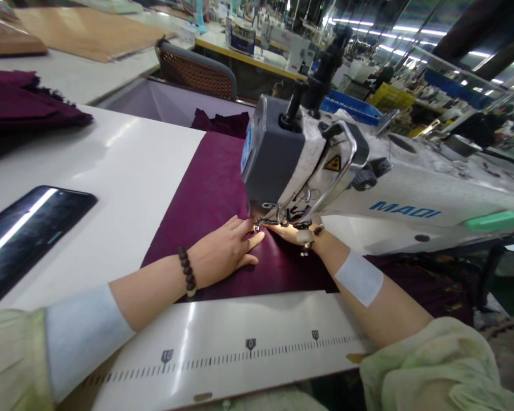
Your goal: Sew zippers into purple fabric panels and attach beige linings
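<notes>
One palm-down left hand spreads over maroon cloth; right hand, part-hidden by the sewing machine, grip impossible to tell!

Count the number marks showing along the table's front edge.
3: the left 10, beside your left arm; the 0, in front of the purple cloth; and the right 10, toward your right arm. Your arms may hide more.

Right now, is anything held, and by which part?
The left hand lies on dark purple cloth beside the metal presser foot, not visibly gripping. The right hand is partly hidden; any hold there cannot be told.
</notes>
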Demonstrator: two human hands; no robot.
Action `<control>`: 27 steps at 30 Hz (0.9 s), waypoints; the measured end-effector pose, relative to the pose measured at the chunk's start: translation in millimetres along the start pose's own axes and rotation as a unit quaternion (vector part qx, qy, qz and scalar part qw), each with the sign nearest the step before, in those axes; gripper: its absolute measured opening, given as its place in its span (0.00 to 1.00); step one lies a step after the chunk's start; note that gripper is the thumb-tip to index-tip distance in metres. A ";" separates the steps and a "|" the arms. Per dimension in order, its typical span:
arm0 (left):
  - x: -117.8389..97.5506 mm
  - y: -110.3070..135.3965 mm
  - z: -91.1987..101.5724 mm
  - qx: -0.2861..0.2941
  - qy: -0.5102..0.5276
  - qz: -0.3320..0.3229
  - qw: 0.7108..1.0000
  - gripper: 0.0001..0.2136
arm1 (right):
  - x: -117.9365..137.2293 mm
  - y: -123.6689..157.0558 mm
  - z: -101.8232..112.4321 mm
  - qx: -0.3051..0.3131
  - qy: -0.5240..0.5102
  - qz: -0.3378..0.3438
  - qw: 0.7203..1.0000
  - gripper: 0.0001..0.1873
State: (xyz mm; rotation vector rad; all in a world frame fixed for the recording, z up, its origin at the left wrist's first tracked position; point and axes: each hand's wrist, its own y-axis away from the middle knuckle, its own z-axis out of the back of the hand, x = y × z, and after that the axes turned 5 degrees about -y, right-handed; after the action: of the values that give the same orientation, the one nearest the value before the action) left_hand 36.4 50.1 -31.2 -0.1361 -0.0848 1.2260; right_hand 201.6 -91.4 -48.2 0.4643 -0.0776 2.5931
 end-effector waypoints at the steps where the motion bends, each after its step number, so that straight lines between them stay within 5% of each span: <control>1: 0.0 -0.1 -0.1 0.002 0.000 0.001 1.000 0.22 | -1.4 0.2 -1.0 0.017 -0.008 0.003 1.000 0.16; 9: 1.4 -2.2 -0.5 -0.004 -0.004 -0.006 1.000 0.23 | -3.6 0.5 -2.3 0.093 -0.061 0.006 0.994 0.19; 27: 2.7 -2.1 1.2 -0.006 0.009 -0.011 1.000 0.23 | -11.7 -8.0 -9.0 0.115 -0.050 0.019 0.992 0.14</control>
State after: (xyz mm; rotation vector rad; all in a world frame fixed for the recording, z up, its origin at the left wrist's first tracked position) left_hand 39.1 52.0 -29.7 -0.1557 -0.0784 1.2028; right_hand 212.2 -88.7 -60.9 0.6822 0.1815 2.6266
